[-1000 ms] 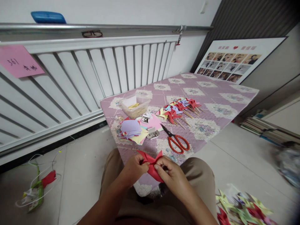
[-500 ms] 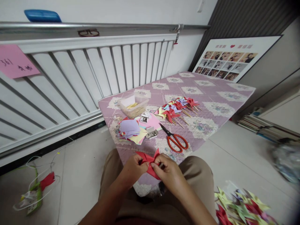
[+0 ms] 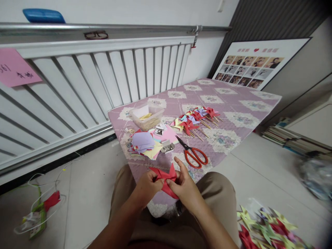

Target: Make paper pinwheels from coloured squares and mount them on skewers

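Observation:
Both my hands hold a piece of folded red paper (image 3: 166, 175) over the near edge of a low table covered with a purple quilted cloth (image 3: 233, 103). My left hand (image 3: 149, 185) pinches the paper's left side with closed fingers. My right hand (image 3: 184, 188) grips its right side, with the forefinger raised above a red flap. Just beyond the paper lie red-handled scissors (image 3: 193, 154), a stack of coloured paper squares (image 3: 145, 143) and a small metal stapler (image 3: 167, 147).
Finished paper pinwheels on sticks (image 3: 197, 119) lie mid-table beside a clear plastic box of sticks (image 3: 147, 117). More pinwheels (image 3: 267, 228) are piled on the floor at lower right. A white radiator (image 3: 77, 86) stands behind. A framed photo board (image 3: 256, 62) leans on the wall.
My right forefinger has lifted off the paper and now sticks up above the red flap. The view has drifted slightly right and down.

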A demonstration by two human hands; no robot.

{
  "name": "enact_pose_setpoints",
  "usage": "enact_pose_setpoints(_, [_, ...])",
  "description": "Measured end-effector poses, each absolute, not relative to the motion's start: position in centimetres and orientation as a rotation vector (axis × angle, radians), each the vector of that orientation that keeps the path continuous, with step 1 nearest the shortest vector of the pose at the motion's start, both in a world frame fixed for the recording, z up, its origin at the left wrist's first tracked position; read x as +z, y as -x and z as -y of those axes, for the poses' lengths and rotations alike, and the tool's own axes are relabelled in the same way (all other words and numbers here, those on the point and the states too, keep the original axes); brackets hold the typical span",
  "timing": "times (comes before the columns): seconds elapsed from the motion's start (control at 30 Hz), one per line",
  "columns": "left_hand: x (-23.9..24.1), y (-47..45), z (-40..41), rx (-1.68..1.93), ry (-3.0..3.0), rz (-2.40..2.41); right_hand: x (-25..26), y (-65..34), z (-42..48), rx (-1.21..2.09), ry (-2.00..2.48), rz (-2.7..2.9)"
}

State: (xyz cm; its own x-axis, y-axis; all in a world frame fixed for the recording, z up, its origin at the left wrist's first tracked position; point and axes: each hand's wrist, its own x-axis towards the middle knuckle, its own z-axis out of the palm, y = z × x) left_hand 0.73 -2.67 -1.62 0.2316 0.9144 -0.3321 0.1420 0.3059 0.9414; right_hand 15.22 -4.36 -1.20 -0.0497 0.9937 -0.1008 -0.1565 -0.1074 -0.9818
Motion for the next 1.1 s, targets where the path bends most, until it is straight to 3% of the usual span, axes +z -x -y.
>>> enact_pose_setpoints(0.87, [-2.4,-0.7,2.5,0.772,-0.98,-1.138,-3.3,-14.8,3.9,1.224,1.257,1.128])
enact_pose_setpoints(1.1, [-2.2,-0.6,2.0,0.757,-0.806,-0.94,-2.7,-14.9,3.8,1.385,1.301,1.074])
